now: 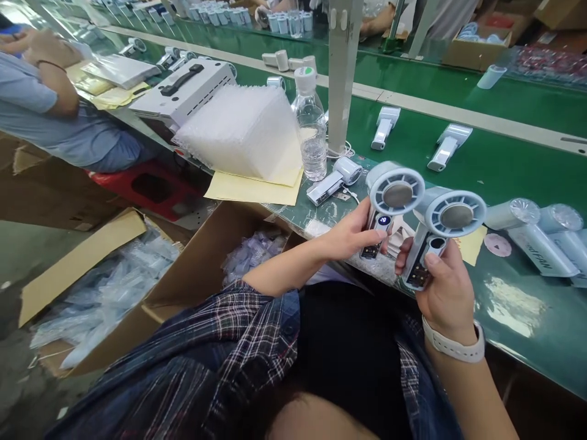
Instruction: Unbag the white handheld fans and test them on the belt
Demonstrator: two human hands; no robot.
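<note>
My left hand (355, 232) is closed round the handle of a light blue handheld fan (397, 190), whose small display is lit and reads 20. Beside it, my right hand (444, 284) grips a second light blue fan (455, 215) with its thumb just below a dark round display. Both fan heads face up toward me, side by side above the table's near edge. Another fan (334, 180) lies on the table behind my left hand, near a white cable. Two wrapped fans (534, 235) rest to the right.
A water bottle (313, 131) stands by a post (342, 73) and a stack of white foam sheets (243, 131). More fans (449, 146) lie on the green conveyor (513, 146). Open cartons (183, 275) with plastic bags are at lower left. A person (59, 110) sits at upper left.
</note>
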